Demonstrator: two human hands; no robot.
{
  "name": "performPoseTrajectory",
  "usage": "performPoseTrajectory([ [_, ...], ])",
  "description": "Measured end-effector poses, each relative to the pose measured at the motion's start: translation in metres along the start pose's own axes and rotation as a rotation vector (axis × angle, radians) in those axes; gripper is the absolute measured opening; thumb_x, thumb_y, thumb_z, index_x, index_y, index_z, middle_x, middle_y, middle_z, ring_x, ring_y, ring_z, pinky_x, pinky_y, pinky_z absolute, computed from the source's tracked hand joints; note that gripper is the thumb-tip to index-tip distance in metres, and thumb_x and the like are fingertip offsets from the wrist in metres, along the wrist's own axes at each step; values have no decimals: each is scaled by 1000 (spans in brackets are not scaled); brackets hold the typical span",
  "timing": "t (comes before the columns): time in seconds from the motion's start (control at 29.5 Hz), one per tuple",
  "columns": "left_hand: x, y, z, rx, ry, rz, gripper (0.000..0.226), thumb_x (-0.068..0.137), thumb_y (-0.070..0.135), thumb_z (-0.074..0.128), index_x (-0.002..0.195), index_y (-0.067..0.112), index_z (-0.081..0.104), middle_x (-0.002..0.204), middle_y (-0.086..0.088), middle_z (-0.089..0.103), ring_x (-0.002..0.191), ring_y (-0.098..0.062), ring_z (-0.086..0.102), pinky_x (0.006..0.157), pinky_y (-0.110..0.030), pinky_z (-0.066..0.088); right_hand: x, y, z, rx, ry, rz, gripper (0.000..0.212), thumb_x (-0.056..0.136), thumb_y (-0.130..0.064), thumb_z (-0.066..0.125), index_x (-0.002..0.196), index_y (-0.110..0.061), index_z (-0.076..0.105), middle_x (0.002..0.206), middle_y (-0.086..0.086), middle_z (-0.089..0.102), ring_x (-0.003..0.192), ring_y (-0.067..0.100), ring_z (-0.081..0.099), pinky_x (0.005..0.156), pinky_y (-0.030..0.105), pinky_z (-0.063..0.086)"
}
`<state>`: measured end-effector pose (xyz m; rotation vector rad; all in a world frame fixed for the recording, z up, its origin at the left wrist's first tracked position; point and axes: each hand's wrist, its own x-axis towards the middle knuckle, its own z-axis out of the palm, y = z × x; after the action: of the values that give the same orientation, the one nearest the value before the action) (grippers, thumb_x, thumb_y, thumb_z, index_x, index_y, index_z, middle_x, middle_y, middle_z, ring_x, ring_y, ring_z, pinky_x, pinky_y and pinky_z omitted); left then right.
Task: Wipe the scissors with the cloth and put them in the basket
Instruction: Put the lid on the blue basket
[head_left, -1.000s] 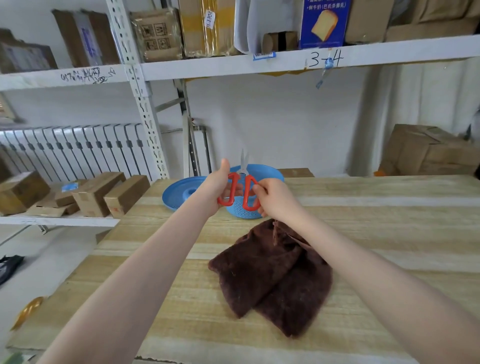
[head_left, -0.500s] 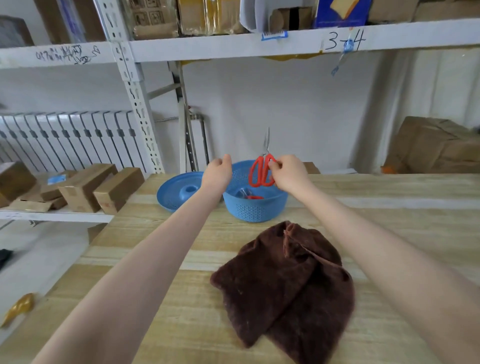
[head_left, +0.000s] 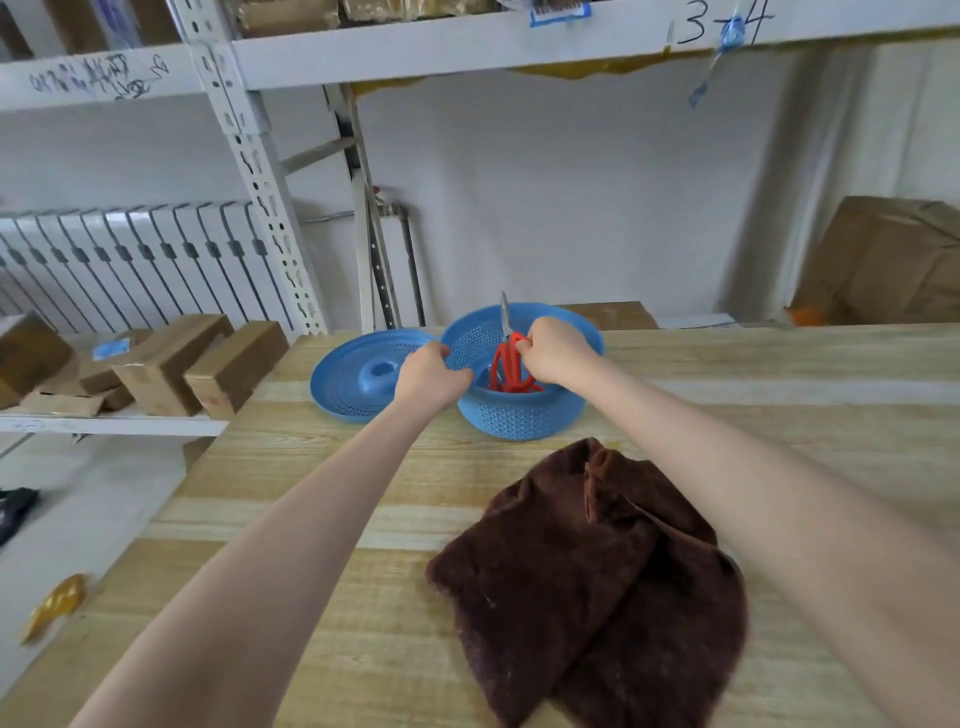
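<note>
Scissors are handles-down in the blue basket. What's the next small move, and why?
Probably open the right hand and let go: the red-handled metal scissors stand handles-down inside the blue perforated plastic basket, blade tip above the rim, while the left hand grips the rim.

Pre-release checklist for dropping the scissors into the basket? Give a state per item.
1. Red-handled metal scissors are over the blue perforated plastic basket, with the handles down inside the rim: ok.
2. Right hand grips the scissors securely, fingers curled round the upper handle: ok.
3. Left hand grips the basket's left rim to steady it: ok.
4. Blades are together, tip pointing up and away from both hands: ok.
5. Handles are resting on the basket bottom: cannot tell, the near wall hides it.
6. Brown fuzzy cloth lies on the wooden table, clear of the basket: ok.
</note>
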<state>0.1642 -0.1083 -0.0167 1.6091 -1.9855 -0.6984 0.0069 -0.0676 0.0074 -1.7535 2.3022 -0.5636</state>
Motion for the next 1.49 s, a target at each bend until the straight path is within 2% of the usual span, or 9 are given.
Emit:
performPoseTrajectory([
  [0.27, -4, 4, 1, -18, 1, 15, 54, 91, 19, 56, 141, 6, 40, 120, -11, 59, 103, -26, 59, 80, -34, 48, -11, -7, -3, -183, 12, -86, 36, 97, -21, 55, 65, -15, 41, 65, -1, 44, 71, 22, 48, 49, 31, 27],
  [0.44, -4, -31, -14, 84, 24, -91, 19, 95, 22, 40, 84, 9, 49, 82, -6, 53, 78, -26, 52, 60, -31, 37, -23, -23, -2, -13, -142, -218, 39, 96, -25, 51, 61, -8, 48, 58, 11, 42, 57, 22, 39, 52, 32, 28],
  [0.61, -13, -66, -14, 584, -190, -158, 8, 88, 12, 41, 93, 13, 48, 100, -9, 48, 116, -32, 43, 101, -49, 39, -33, -28, 7, -89, -252, -328, 42, 95, -32, 55, 64, -6, 45, 63, 13, 41, 62, 27, 37, 57, 37, 29],
  [0.75, -12, -74, -11, 620, -53, -149, 19, 87, 11, 50, 103, 16, 60, 91, -6, 54, 113, -32, 45, 102, -46, 39, -33, -21, 13, -154, -209, -352, 17, 90, -15, 58, 88, 1, 63, 80, 10, 60, 74, 27, 52, 64, 36, 42],
  [0.85, -14, -72, -14, 460, 56, -115, 11, 91, 15, 53, 99, 15, 62, 93, -7, 63, 97, -30, 57, 93, -45, 48, -33, -15, 12, -164, -169, -351, 18, 86, -5, 56, 97, -6, 69, 98, 9, 69, 92, 28, 61, 80, 43, 54],
  [1.05, -23, -36, -53, 72, 439, 96, 12, 95, 10, 51, 105, 10, 58, 105, -10, 57, 83, -23, 53, 75, -37, 46, -37, -22, 21, -170, -102, -334, 22, 85, 1, 55, 65, -7, 55, 66, 5, 49, 68, 24, 45, 60, 35, 37],
  [1.22, -44, 22, -81, -393, 593, 266, 13, 96, 11, 47, 85, 16, 45, 78, 5, 48, 72, -14, 46, 64, -28, 40, -37, -17, 9, 363, -63, -191, 36, 95, -25, 55, 63, -10, 52, 61, 6, 51, 62, 22, 47, 70, 36, 39],
  [1.39, -50, 76, -105, -1116, 441, 68, 14, 99, 15, 47, 86, 15, 51, 82, 0, 55, 73, -13, 53, 73, -29, 50, -29, -7, -29, 854, 210, 154, 54, 101, -40, 45, 139, -3, 42, 127, 13, 53, 118, 24, 52, 95, 33, 37],
  [1.49, -43, 85, -95, -1359, 271, -96, 11, 99, 10, 49, 90, 9, 56, 88, -6, 61, 84, -22, 61, 89, -40, 54, -30, 5, -43, 1218, 134, 163, 36, 101, -33, 45, 126, -7, 49, 111, 3, 54, 97, 19, 57, 75, 31, 47],
])
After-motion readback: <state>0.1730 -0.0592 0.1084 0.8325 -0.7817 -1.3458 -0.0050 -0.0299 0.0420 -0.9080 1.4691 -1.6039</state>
